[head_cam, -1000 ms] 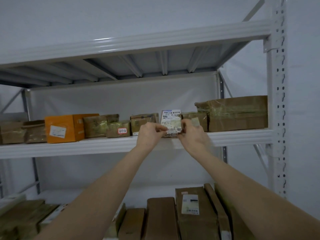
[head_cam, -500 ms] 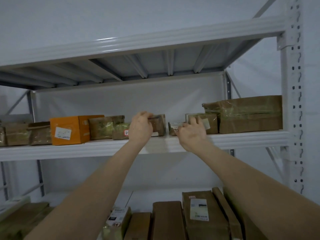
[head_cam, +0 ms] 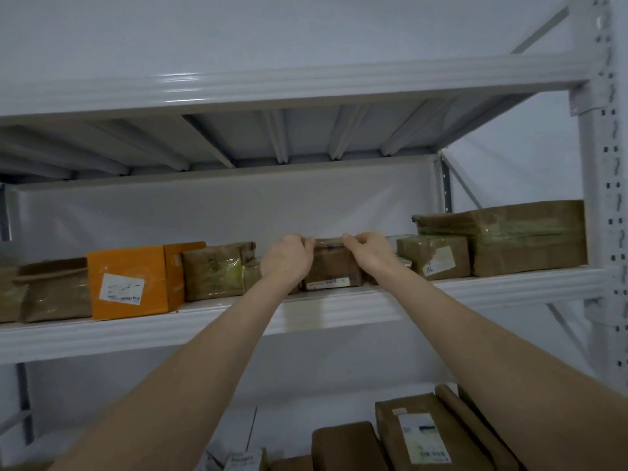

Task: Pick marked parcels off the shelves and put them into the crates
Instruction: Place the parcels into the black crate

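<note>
Fingers of left hand and right hand curl over the top edge of a small brown taped cardboard parcel on the white metal shelf, right of the orange cardboard box. Likely light, stiff, slick-taped; hold its upper corners.

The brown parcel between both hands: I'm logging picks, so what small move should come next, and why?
Probably draw the brown parcel forward off the shelf: the left hand and right hand each grip its top edge, and it rests on the board with other parcels close beside it.
</note>
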A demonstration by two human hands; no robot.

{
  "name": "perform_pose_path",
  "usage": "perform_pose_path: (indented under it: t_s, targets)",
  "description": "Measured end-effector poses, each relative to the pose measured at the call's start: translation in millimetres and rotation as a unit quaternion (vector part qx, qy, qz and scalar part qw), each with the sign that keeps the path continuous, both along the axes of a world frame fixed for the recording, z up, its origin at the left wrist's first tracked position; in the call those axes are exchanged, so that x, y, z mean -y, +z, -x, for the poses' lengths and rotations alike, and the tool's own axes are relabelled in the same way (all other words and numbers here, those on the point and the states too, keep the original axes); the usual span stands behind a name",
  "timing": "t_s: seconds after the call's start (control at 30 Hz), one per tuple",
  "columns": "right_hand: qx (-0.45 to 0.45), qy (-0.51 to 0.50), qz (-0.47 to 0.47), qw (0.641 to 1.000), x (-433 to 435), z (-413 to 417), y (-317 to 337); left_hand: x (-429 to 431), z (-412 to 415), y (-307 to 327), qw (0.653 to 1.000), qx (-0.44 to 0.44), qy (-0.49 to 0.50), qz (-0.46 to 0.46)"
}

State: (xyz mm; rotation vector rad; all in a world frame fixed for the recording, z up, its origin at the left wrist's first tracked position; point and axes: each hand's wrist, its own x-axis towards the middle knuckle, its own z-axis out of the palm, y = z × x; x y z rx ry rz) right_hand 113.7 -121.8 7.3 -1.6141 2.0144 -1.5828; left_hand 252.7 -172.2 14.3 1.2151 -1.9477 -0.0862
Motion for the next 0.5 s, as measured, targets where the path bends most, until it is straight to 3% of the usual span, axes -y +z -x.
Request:
perform_pose_path:
  t_s: [0.13,0.3,0.4,0.5]
  targets:
    - [0.062,-0.03,0.027,0.997,-14.8,-0.5,3.1,-18.3,-6.8,0.2,0.995,-0.091,-0.017,0.025]
    - [0.118,-0.043,0.065,0.99,-41.8,-2.9,-2.7,-47.1,-11.5,-4.6,0.975,-0.211,-0.066,-0.015]
    - [0.182,0.003,0.068,0.981,-63.8,-4.2,-9.9,-64.9,-15.0,-14.2,0.957,-0.266,-0.089,-0.076]
    - [0.194,0.041,0.046,0.979,-86.4,-6.4,-18.9,-85.8,-18.1,-27.2,0.915,-0.34,-0.143,-0.166]
